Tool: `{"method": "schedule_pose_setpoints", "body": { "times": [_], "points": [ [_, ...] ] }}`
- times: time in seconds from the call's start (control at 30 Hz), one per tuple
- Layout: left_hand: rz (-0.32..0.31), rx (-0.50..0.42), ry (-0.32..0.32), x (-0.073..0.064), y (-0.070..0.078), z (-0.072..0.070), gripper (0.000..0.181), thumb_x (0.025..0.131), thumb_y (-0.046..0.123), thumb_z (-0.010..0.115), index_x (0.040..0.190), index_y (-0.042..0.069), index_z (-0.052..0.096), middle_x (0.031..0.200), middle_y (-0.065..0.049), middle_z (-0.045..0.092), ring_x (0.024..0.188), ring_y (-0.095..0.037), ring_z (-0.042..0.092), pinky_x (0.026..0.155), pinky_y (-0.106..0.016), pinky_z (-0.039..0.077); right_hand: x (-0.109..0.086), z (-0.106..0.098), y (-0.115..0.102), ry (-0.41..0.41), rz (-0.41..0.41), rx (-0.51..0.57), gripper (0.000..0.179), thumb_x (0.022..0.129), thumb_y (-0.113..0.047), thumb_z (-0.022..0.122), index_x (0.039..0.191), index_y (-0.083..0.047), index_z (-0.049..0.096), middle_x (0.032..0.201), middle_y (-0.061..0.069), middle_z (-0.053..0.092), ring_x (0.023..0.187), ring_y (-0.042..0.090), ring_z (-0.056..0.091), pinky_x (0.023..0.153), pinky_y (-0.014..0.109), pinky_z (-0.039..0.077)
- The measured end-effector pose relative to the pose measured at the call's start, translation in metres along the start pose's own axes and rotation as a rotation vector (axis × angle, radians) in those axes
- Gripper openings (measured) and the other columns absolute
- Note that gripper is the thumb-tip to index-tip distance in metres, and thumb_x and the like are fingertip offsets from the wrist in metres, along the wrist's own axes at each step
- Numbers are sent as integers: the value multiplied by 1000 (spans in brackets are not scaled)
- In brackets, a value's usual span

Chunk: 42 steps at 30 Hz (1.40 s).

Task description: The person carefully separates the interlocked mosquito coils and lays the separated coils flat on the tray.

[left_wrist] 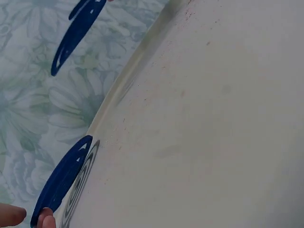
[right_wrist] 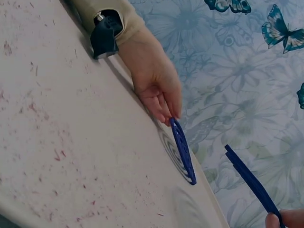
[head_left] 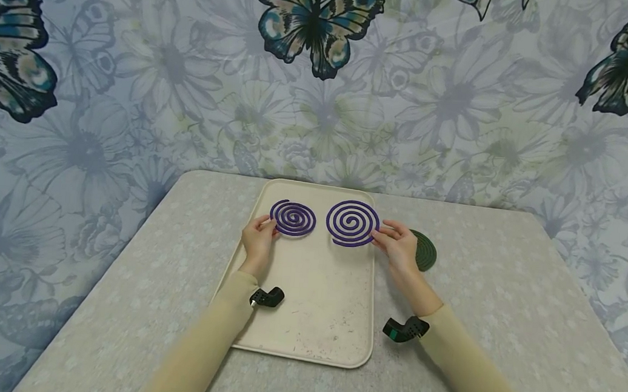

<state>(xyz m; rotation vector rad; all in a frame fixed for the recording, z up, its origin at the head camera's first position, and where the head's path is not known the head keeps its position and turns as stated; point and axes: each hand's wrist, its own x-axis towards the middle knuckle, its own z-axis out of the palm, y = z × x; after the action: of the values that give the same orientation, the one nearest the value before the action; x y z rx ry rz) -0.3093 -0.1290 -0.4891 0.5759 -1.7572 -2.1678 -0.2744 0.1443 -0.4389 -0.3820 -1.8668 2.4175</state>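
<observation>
Above the far part of a cream tray (head_left: 312, 305), each hand holds a purple spiral mosquito coil. My left hand (head_left: 258, 240) pinches the left coil (head_left: 293, 217) by its outer left edge; this coil (right_wrist: 183, 152) casts a spiral shadow on the tray in the right wrist view. At the other side, my right hand (head_left: 400, 248) grips the right coil (head_left: 352, 223) by its right edge, and this coil faces the head camera more squarely. The two coils are apart. Seen edge-on in the left wrist view, the left coil (left_wrist: 61, 178) has fingertips (left_wrist: 46, 218) at its lower end.
A green spiral coil (head_left: 425, 251) lies on the table right of the tray, partly hidden by my right hand. The table (head_left: 483, 281) has a pale patterned cover. Behind it hangs a butterfly-and-flower cloth (head_left: 319, 123). Small reddish crumbs speckle the tray's near part.
</observation>
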Motion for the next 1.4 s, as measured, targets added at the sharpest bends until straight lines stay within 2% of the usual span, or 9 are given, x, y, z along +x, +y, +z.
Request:
{"method": "schedule_pose_setpoints", "body": {
  "times": [0.2, 0.33, 0.47, 0.57, 0.67, 0.8, 0.93, 1.23, 1.4],
  "points": [
    [50, 90, 56, 1, 4, -2, 33, 88, 2, 56, 120, -6, 61, 95, -24, 68, 58, -1, 56, 57, -12, 50, 20, 9, 11, 24, -4, -67, 49, 84, 11, 62, 131, 10, 46, 77, -1, 64, 61, 2, 64, 60, 15, 56],
    [74, 174, 45, 1, 4, -4, 37, 88, 5, 54, 123, -4, 61, 104, -25, 69, 66, -4, 58, 62, -10, 46, 31, 15, 19, 52, 17, -80, 48, 83, 10, 65, 128, 8, 50, 78, 2, 65, 59, 3, 63, 58, 16, 56],
    [84, 224, -7, 2, 3, -5, 41, 90, 8, 54, 130, -1, 56, 120, -23, 64, 96, -17, 65, 85, -20, 52, 36, 19, 27, 61, 32, -73, 50, 83, 10, 65, 130, 7, 49, 80, 5, 66, 59, 4, 63, 58, 16, 56],
    [91, 233, -33, 1, 3, -5, 43, 92, 10, 54, 134, -1, 52, 132, -22, 57, 122, -27, 56, 104, -32, 46, 37, 20, 30, 47, 24, -92, 54, 83, 10, 64, 134, 6, 45, 80, 3, 67, 60, 2, 64, 61, 16, 56],
    [110, 249, -38, 2, 2, -6, 44, 93, 11, 53, 135, -1, 50, 138, -21, 52, 132, -30, 48, 111, -37, 40, 36, 20, 31, 37, 21, -124, 62, 84, 9, 64, 140, 3, 40, 82, 0, 66, 62, 0, 64, 65, 15, 56],
    [138, 263, -29, 2, 2, -6, 42, 93, 11, 52, 132, -2, 53, 135, -21, 55, 129, -30, 51, 110, -38, 41, 33, 19, 30, 38, 38, -199, 68, 86, 4, 64, 146, -4, 34, 109, 19, 67, 68, -4, 62, 75, 17, 56],
    [163, 249, -19, 3, 0, -4, 35, 91, 8, 54, 123, -5, 59, 124, -23, 62, 118, -32, 57, 104, -39, 45, 28, 11, 27, 25, 39, -243, 67, 88, 0, 61, 148, -6, 31, 132, 25, 56, 75, -4, 60, 86, 22, 55],
    [215, 272, -61, -6, 0, 4, 28, 91, 5, 55, 115, -5, 64, 116, -23, 65, 110, -30, 60, 99, -39, 48, 19, -27, 18, -11, -47, -296, 56, 90, -5, 62, 142, -2, 40, 128, 26, 58, 80, -3, 64, 88, 26, 55],
    [246, 346, -137, -22, 6, 17, 25, 92, 7, 56, 113, -3, 65, 116, -19, 67, 108, -29, 62, 95, -36, 50, 18, -53, 11, -12, -109, -282, 47, 90, 0, 59, 134, 7, 45, 102, 9, 70, 75, -4, 65, 77, 14, 55]
  ]
}}
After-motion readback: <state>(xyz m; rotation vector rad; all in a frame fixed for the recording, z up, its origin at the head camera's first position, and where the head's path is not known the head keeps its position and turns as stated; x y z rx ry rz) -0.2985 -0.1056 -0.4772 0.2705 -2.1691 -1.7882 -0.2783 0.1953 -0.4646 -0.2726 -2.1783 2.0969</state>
